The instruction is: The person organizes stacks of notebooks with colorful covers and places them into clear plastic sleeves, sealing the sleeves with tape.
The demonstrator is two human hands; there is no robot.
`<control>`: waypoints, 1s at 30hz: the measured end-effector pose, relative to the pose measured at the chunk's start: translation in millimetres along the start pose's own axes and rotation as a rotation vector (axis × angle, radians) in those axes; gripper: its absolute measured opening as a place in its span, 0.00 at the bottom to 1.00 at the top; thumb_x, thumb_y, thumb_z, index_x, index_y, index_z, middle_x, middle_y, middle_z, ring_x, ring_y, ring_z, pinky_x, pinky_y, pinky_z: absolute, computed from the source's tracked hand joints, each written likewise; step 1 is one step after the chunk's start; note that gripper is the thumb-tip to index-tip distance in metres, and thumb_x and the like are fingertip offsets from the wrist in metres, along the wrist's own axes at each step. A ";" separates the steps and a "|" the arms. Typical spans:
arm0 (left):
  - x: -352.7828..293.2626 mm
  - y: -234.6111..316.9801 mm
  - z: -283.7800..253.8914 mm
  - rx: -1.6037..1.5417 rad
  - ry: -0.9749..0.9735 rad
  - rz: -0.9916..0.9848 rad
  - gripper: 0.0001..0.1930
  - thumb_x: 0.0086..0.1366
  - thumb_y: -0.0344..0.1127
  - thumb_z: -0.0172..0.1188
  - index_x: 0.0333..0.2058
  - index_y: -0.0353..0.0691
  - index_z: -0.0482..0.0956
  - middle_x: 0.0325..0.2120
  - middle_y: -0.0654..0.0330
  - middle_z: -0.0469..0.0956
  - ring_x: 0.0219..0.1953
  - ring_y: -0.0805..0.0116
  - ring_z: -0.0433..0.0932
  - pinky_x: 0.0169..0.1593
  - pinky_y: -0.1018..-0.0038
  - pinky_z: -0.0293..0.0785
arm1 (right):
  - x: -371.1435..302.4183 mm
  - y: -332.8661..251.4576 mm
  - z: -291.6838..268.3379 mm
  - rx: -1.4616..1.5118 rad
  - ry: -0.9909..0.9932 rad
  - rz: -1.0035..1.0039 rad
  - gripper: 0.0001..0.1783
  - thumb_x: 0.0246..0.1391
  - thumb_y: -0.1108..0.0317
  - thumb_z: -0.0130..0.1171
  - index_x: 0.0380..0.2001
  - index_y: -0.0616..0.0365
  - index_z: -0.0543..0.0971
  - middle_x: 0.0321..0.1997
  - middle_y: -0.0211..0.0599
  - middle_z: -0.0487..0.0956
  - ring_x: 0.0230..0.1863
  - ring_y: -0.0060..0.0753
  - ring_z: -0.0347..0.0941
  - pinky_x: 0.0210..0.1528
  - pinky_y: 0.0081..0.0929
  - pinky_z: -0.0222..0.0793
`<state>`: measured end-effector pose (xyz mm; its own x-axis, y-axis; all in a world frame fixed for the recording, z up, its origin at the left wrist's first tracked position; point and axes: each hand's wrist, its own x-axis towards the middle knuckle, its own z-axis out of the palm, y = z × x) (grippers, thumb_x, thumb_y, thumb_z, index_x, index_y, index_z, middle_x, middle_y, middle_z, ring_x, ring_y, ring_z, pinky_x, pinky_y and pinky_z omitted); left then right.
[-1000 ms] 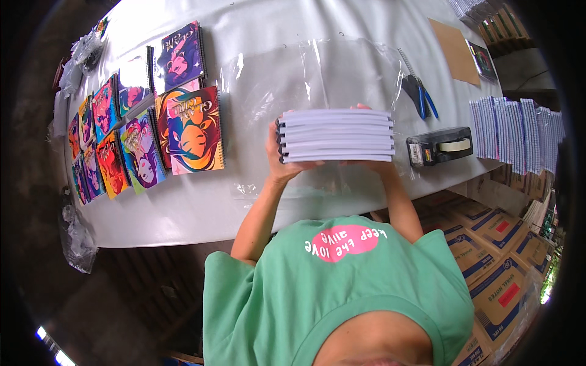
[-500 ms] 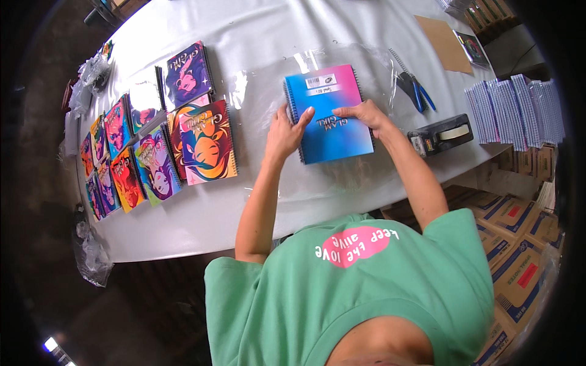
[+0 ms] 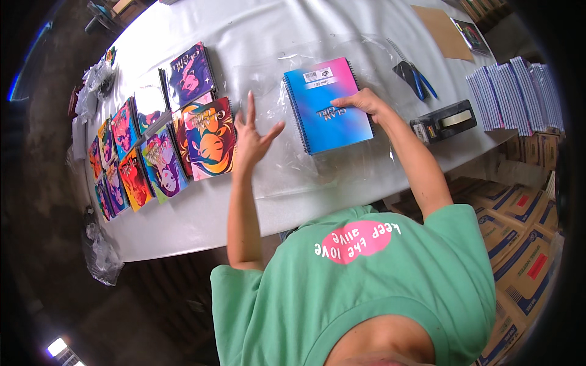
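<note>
A blue-and-pink spiral notebook (image 3: 323,131) with a white label lies before me on a sheet of clear plastic (image 3: 268,177). My right hand (image 3: 365,105) grips its right edge, thumb on the cover and the other fingers out of sight beneath. To the left of it my left hand (image 3: 251,137) is raised with its fingers spread, holding nothing. Nearest to that hand is a spiral notebook with a dark red, illustrated cover (image 3: 210,143), at the end of two rows of colourful notebooks (image 3: 162,161).
Right of the plastic lie blue-handled pliers (image 3: 420,84) and a black tape dispenser (image 3: 448,121). Stacked spiral notebooks (image 3: 516,97) stand at the table's right edge, near brown cardboard (image 3: 441,30). Cardboard boxes (image 3: 519,268) fill the lower right. Crumpled plastic (image 3: 101,253) hangs at the left edge.
My left hand has let go of the blue-and-pink notebook and moved left, fingers spreading. My right hand keeps its hold, and the notebook has shifted slightly toward the far side.
</note>
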<state>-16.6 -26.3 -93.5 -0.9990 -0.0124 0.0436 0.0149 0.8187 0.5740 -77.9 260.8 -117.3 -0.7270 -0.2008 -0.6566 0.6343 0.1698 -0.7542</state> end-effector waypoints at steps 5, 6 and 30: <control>11.1 5.4 -40.5 -0.590 -0.465 -0.137 0.58 0.43 0.28 0.71 0.66 0.55 0.38 0.60 0.44 0.58 0.21 0.75 0.75 0.24 0.79 0.72 | 6.8 5.6 -2.5 -0.010 0.023 -0.035 0.32 0.27 0.59 0.78 0.37 0.67 0.79 0.38 0.43 0.81 0.36 0.30 0.78 0.42 0.26 0.74; 13.1 13.4 -40.2 -0.611 -0.493 -0.097 0.58 0.42 0.25 0.70 0.66 0.51 0.38 0.61 0.46 0.57 0.22 0.77 0.75 0.24 0.80 0.72 | 7.9 4.5 -2.5 0.001 0.012 -0.028 0.32 0.27 0.59 0.78 0.37 0.68 0.79 0.38 0.43 0.81 0.36 0.30 0.77 0.42 0.26 0.74; 40.1 72.1 90.7 -0.817 -0.474 0.190 0.76 0.33 0.35 0.79 0.60 0.37 0.14 0.63 0.37 0.42 0.59 0.54 0.61 0.55 0.68 0.67 | -4.1 2.3 25.1 -0.215 0.313 -0.278 0.72 0.32 0.37 0.68 0.63 0.74 0.37 0.62 0.72 0.55 0.64 0.59 0.55 0.64 0.35 0.53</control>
<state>-59.5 84.3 -124.5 -0.8877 0.4588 -0.0377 0.0244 0.1286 0.9914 -66.9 237.8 -116.2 -0.9269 0.0275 -0.3742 0.3592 0.3537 -0.8636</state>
